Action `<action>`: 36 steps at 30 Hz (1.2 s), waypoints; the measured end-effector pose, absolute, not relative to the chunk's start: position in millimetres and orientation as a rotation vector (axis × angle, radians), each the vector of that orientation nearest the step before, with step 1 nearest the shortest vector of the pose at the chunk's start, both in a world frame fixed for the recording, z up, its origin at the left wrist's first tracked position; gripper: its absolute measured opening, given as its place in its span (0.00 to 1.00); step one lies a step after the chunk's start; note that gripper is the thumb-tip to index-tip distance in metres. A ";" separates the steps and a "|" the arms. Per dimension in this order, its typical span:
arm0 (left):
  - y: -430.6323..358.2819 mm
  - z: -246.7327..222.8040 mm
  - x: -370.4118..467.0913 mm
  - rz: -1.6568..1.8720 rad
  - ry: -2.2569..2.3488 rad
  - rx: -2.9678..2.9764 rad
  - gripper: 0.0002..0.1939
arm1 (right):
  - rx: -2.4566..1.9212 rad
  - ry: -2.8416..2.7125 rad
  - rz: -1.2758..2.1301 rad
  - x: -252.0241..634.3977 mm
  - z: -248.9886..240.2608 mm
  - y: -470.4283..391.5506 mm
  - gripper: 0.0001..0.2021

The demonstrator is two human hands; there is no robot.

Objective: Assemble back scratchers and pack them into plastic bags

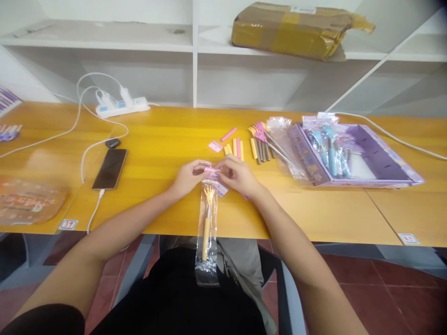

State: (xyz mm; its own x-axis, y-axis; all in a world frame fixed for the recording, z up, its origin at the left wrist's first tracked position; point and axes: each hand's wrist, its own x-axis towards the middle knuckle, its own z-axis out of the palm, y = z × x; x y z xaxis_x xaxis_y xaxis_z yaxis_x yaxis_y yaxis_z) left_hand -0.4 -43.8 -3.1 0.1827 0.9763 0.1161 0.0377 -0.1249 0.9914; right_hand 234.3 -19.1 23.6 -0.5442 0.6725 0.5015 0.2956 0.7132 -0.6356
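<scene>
A yellow hand-shaped back scratcher [206,232] lies inside a clear plastic bag [208,274], which hangs over the table's front edge toward my lap. At the top of the bag is a pink header card [211,173]. My left hand [190,177] pinches the left side of this card and bag top. From the other side my right hand [239,174] pinches the same end, its fingers partly hiding it. A second printed card [220,189] lies just below my right fingers. Beyond my hands are yellow and pink handle tubes [238,148] and a loose pink card [215,146].
Pink and yellow back scratchers [262,132] lie beside clear bags [293,160]. A purple box [380,173] at right holds bagged blue ones. A charging phone [110,169], power strip [122,108] and cables are at left. A taped carton [289,30] sits on the shelf.
</scene>
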 end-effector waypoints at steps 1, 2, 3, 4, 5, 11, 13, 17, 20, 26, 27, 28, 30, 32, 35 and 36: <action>-43.9 -3.2 -0.5 1.140 1.045 1.413 0.18 | -0.733 -2.142 0.649 234.3 24.1 -19.6 0.04; -44.1 -3.2 -0.6 1.146 1.043 1.413 0.18 | -0.735 -2.130 0.669 234.5 24.6 -20.1 0.05; -44.4 -3.2 -0.7 1.153 1.044 1.412 0.18 | -0.740 -2.118 0.689 234.6 25.1 -20.6 0.06; -44.6 -3.1 -0.8 1.161 1.046 1.411 0.19 | -0.745 -2.106 0.705 234.8 25.4 -20.9 0.07; -44.9 -2.9 -0.8 1.169 1.047 1.407 0.20 | -0.751 -2.098 0.716 235.0 25.5 -20.9 0.07; -46.0 -1.3 0.4 1.192 0.961 1.416 0.20 | -0.753 -2.050 0.829 234.4 23.2 -17.4 0.09; -46.1 -1.0 1.1 1.181 0.941 1.438 0.15 | -0.776 -2.006 0.891 233.9 22.6 -16.6 0.11; -46.9 -0.5 1.5 1.167 0.967 1.459 0.15 | -0.767 -1.946 0.984 234.1 22.4 -16.8 0.12; -48.2 -1.2 1.2 1.162 1.005 1.506 0.14 | -0.757 -1.932 1.001 235.5 21.2 -16.3 0.14; -50.9 1.1 1.1 1.126 1.046 1.698 0.11 | -0.753 -1.936 0.931 237.7 18.9 -14.9 0.15; -51.4 3.6 0.9 1.116 1.066 1.731 0.10 | -0.753 -1.941 0.927 237.7 19.0 -15.1 0.15; -51.8 6.5 0.5 1.106 1.087 1.765 0.10 | -0.753 -1.947 0.922 237.5 19.1 -15.4 0.14; -52.4 12.7 -0.3 1.083 1.124 1.837 0.08 | -0.751 -1.960 0.914 236.9 19.1 -16.0 0.14; -52.9 16.3 -0.9 1.065 1.145 1.892 0.06 | -0.749 -1.966 0.915 236.3 18.7 -16.3 0.14; -52.6 12.6 -0.2 1.073 1.119 1.813 0.18 | -0.773 -1.953 0.887 236.1 18.4 -16.2 0.14; -51.9 9.2 0.2 1.081 1.102 1.747 0.25 | -0.785 -1.950 0.873 236.3 18.7 -16.1 0.14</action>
State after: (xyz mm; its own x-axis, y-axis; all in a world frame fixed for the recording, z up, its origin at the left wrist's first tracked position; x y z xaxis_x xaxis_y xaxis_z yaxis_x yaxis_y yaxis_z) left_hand 0.2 -51.9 9.2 0.2593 0.9344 0.2445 0.2621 -0.3117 0.9133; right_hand 236.3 -16.1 18.7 -0.4522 0.7788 0.4347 0.1948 0.5618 -0.8040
